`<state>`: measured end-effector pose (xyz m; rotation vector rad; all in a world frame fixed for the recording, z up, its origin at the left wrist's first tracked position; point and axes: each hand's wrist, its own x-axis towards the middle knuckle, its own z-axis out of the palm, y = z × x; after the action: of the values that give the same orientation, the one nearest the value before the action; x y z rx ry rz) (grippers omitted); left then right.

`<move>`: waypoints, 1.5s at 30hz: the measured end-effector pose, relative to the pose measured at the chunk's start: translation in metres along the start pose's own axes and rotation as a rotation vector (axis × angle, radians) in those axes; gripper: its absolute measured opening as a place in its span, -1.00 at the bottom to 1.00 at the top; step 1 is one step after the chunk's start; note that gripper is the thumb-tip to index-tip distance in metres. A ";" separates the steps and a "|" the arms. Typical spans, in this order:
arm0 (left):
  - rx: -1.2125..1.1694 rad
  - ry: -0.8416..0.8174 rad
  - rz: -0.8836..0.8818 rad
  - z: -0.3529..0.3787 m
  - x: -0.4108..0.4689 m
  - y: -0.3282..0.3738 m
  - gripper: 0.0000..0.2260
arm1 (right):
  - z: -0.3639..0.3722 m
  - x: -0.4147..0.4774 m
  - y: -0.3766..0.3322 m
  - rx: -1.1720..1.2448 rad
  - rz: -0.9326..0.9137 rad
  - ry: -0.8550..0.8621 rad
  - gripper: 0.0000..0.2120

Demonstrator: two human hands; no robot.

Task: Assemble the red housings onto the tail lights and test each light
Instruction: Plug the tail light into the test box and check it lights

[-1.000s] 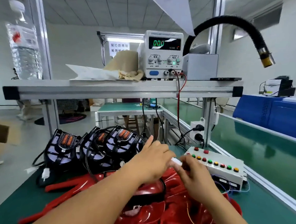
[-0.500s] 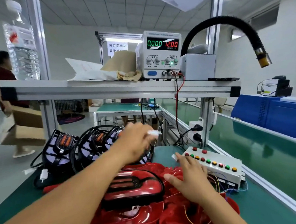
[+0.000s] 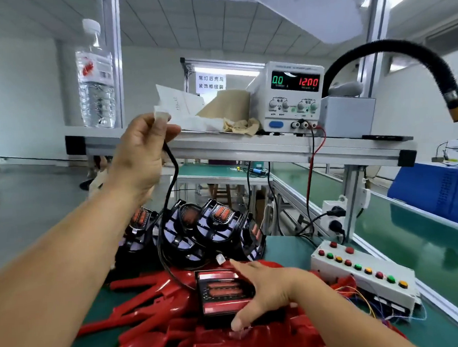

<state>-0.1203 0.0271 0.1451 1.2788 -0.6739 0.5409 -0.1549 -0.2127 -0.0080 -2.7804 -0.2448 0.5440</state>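
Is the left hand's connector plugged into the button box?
No, the left hand pinches the connector up beside the shelf, well above the button box.

A factory assembly line: green conveyor belt (image 3: 403, 232), aluminium-framed shelf (image 3: 274, 149) bearing a bench power supply (image 3: 293, 97), push-button test box (image 3: 362, 275).
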 end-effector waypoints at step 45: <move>-1.061 0.283 -0.598 0.011 -0.165 -0.088 -0.69 | 0.027 -0.043 -0.037 0.925 0.058 1.109 -0.82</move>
<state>-0.1748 -0.0019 -0.0320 0.3335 -0.2247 -0.1554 -0.2083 -0.1804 -0.0052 -1.7941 0.2763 -0.7280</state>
